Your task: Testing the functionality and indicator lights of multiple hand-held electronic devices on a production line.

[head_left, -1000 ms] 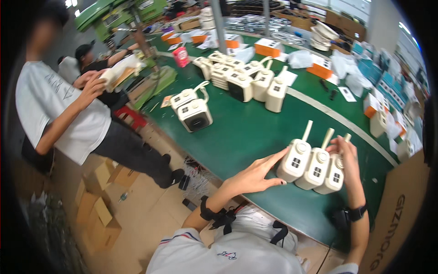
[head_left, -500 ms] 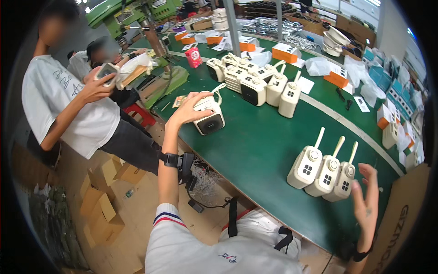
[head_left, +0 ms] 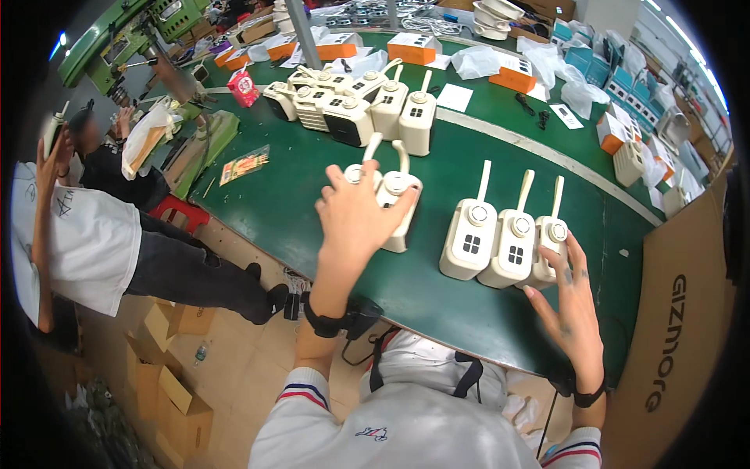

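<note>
At mid-table, my left hand (head_left: pixel 351 219) is closed round a pair of cream portable speakers with strap handles and round top knobs. The thumb presses the right side of the nearer speaker (head_left: pixel 400 227), and the fingers spread over the other speaker (head_left: pixel 353 173), mostly hidden behind the hand. To the right, three similar speakers stand upright in a row, touching: a left one (head_left: pixel 466 252), a middle one (head_left: pixel 506 262) and a right one (head_left: pixel 541 270). My right hand (head_left: pixel 572 305) is curled round the right one, its thumb low and its fingers at the upper side.
More cream speakers (head_left: pixel 351 129) stand grouped farther back on the green table (head_left: pixel 258 211). Orange-and-white boxes (head_left: pixel 410 51) and plastic bags line the far side. A big cardboard box (head_left: pixel 680 297) flanks the right edge. A person (head_left: pixel 86 242) stands left, near a green machine (head_left: pixel 109 47).
My left hand has brought its speakers rightward, turned so a four-pane front shows. My right hand has closed in on the row's right speaker. The view has shifted.
</note>
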A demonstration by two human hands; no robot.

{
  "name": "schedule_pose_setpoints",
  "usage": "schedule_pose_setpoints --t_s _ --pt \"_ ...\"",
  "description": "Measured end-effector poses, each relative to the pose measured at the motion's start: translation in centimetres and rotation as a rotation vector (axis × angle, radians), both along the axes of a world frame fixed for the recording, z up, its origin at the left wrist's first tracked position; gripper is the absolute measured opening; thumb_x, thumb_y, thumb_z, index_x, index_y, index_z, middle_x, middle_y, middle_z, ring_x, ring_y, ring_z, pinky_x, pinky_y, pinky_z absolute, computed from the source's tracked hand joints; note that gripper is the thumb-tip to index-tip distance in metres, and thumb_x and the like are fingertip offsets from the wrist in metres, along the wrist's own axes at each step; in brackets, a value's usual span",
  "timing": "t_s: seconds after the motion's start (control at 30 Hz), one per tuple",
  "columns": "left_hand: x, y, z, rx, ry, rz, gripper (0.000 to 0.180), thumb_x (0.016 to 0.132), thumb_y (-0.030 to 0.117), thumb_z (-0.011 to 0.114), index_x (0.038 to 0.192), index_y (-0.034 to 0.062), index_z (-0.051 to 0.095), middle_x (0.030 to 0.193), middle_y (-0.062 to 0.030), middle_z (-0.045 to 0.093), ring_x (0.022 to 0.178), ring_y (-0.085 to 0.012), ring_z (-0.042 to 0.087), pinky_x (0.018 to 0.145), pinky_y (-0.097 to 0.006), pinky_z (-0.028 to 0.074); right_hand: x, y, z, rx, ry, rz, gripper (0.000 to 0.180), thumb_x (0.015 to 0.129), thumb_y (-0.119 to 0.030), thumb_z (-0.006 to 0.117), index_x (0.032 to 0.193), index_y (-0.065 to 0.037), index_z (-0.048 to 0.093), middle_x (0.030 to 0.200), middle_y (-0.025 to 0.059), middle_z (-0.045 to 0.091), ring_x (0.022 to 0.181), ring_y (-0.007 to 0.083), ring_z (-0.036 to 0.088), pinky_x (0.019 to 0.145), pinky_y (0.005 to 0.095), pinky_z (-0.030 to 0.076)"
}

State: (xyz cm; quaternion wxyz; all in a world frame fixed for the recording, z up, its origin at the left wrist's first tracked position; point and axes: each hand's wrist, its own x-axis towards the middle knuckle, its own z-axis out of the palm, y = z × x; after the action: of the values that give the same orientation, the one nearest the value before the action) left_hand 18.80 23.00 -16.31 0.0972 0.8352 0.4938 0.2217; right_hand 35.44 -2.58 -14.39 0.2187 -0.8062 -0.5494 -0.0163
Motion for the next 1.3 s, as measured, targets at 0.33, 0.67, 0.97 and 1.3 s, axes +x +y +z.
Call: schedule_pose_setpoints --t_s 0.33,0.67,0.97,1.3 --pt "4.1 -4.4 0.1 -0.005 0.046 0.044 0.067 0.083 0.06 0.057 0.123 0.0055 0.052 0.106 -0.0245 0.048 0.09 -0.0436 0.057 0.07 -0.052 0.049 0.3 0.2 -0.2 0.041 -0.035 0.013 0.052 0.082 -0.013 0.071 0.13 -0.008 0.053 0.146 0.0277 0.028 0.122 0.0446 0.048 0.097 0.0452 0.045" --pt "1.6 -2.4 -0.1 -0.12 -0.042 -0.264 0.07 0.083 0.051 0.062 0.137 0.0114 0.043 0.119 -0.0268 0.046 0.103 -0.0429 0.056 0.084 -0.049 0.048 2.0 -0.1 -0.1 0.067 -0.02 -0.025 0.043 0.08 -0.009 0.071 0.121 -0.007 0.061 0.139 0.0235 0.042 0.114 0.0417 0.055 0.091 0.0443 0.049" --pt "2.3 -0.8 -1.0 0.339 0.049 -0.778 0.088 0.054 0.063 0.079 0.13 0.0252 0.056 0.14 -0.0141 0.041 0.13 -0.0442 0.033 0.102 -0.055 0.03 3.6 3.0 0.7 0.023 -0.198 0.24 0.076 0.068 -0.042 0.08 0.134 -0.017 0.052 0.145 0.0262 0.032 0.13 0.0448 0.037 0.105 0.0501 0.033" --pt "2.3 -2.3 -1.6 0.323 0.069 -0.64 0.08 0.061 0.056 0.078 0.132 0.0295 0.053 0.142 -0.0122 0.04 0.129 -0.0419 0.032 0.096 -0.054 0.033 3.7 5.6 -2.1 0.079 -0.411 0.233 0.055 0.076 -0.051 0.07 0.125 -0.029 0.061 0.136 0.0202 0.045 0.121 0.0339 0.047 0.103 0.0546 0.027"
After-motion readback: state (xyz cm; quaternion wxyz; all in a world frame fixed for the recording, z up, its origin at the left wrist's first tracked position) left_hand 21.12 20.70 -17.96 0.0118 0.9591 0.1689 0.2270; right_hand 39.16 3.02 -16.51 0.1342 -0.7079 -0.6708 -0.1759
